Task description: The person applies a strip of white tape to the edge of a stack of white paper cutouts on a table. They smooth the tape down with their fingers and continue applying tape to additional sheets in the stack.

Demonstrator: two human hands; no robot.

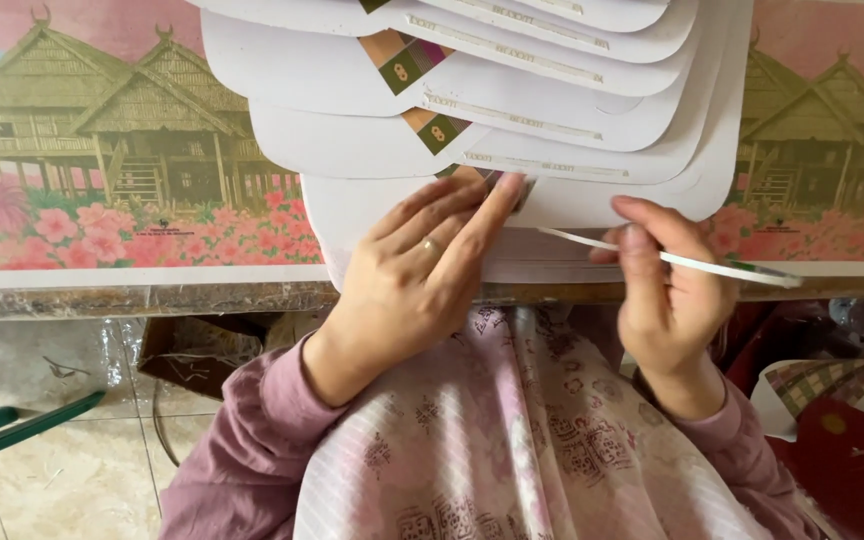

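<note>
My right hand (667, 290), at the right of centre in the frame, pinches a thin white stick (672, 259) between thumb and fingers. The stick slants from the lower edge of the card stack out to the right, where its tip shows a touch of green. My grip is narrow and closed on it near its middle. It looks light and slightly springy, so I judge it would bend or snap if squeezed hard or levered; a hold close to the working end, near the cards, would keep it steady.

My left hand (417, 280), in the centre, lies flat with the fingers spread, holding nothing. The fingertips press on the nearest white fan-shaped card (352, 215), just beside a small patterned patch of brown and green. A ring sits on one finger.

Above the hands, a stack of white fan-shaped cards (552, 100) overlaps like shingles toward the top of the frame, each with a pale strip running along it. The cards look like stiff, thin paperboard: light, smooth, and apt to slide over one another, so flat pressure seems the right way to hold them.

They rest on a printed table cover (102, 150) showing wooden stilt houses and pink flowers. My patterned pink garment (472, 440) fills the bottom of the frame.
</note>
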